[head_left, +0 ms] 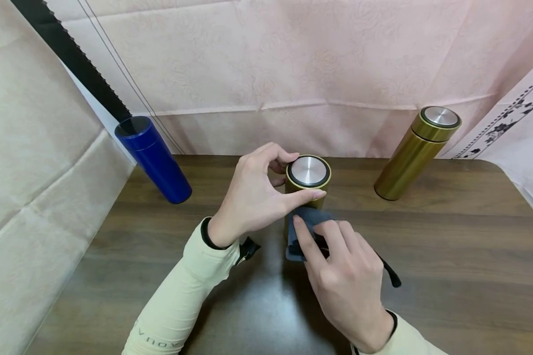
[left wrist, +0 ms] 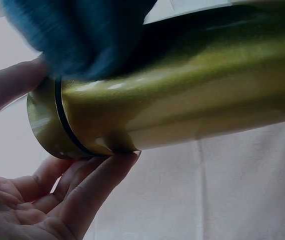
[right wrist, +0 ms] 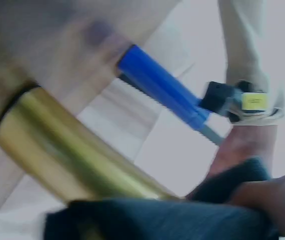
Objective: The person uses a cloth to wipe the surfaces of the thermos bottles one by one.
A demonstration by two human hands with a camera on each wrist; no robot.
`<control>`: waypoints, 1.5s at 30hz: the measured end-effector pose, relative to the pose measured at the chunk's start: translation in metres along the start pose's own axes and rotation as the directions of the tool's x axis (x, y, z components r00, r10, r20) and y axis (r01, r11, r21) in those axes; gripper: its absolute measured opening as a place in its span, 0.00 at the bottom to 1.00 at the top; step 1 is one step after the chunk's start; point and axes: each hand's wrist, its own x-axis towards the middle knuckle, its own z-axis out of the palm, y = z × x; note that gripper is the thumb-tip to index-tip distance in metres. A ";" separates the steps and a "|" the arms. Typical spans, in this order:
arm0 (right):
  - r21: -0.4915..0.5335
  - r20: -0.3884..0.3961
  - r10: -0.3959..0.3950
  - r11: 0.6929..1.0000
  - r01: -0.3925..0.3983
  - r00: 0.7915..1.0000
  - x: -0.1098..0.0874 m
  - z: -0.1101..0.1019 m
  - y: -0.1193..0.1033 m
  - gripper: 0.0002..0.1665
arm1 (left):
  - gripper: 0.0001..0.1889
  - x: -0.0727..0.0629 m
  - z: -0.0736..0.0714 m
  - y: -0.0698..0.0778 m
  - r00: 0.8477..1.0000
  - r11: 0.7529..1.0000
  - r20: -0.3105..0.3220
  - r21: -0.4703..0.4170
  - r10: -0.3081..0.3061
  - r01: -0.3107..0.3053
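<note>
A shiny gold thermos bottle (head_left: 309,171) with a silver-topped lid stands in front of me at the back of the table. My left hand (head_left: 254,195) grips it around the lid, thumb on the near side and fingers beyond. In the left wrist view, the dark seam under the lid of the thermos bottle (left wrist: 182,107) lies between thumb and fingertips. My right hand (head_left: 348,281) holds a blue-grey cloth (head_left: 312,217) against the near side of the bottle, just below the lid. In the right wrist view the cloth (right wrist: 167,220) covers the bottle's upper part.
A blue bottle (head_left: 153,160) stands at the back left of the wooden table (head_left: 426,256). Another gold thermos bottle (head_left: 417,153) stands at the back right. Pale patterned cloth hangs (head_left: 293,64) behind the table and along its left side.
</note>
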 end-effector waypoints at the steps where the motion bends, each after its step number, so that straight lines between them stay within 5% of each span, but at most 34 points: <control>1: 0.004 -0.049 -0.022 1.000 0.023 0.999 0.001 0.003 0.000 0.19 | 0.25 0.000 0.000 0.000 1.000 1.000 0.000 0.001 0.001 -0.001; 7: -0.035 -0.162 -0.125 0.992 0.121 0.979 0.004 0.019 0.000 0.14 | 0.25 0.002 0.001 0.000 1.000 1.000 0.007 0.010 0.010 -0.010; 13: -0.065 0.036 -0.112 0.991 0.115 0.993 -0.001 0.029 -0.008 0.15 | 0.25 0.002 0.001 -0.002 1.000 1.000 0.011 -0.008 -0.014 0.015; 19: -0.197 0.283 -0.088 0.969 0.147 0.955 -0.009 0.042 -0.020 0.21 | 0.25 0.002 0.001 -0.001 0.999 0.999 0.020 -0.012 -0.039 0.039; 35: -0.240 0.479 -0.022 0.958 0.155 0.878 -0.034 0.061 -0.031 0.30 | 0.24 0.001 0.001 -0.001 0.999 0.999 0.018 0.002 -0.041 0.041; 45: -0.251 0.581 0.101 0.966 0.060 0.807 -0.032 0.052 -0.024 0.09 | 0.24 0.000 0.000 0.001 0.999 0.999 0.009 0.004 -0.050 0.050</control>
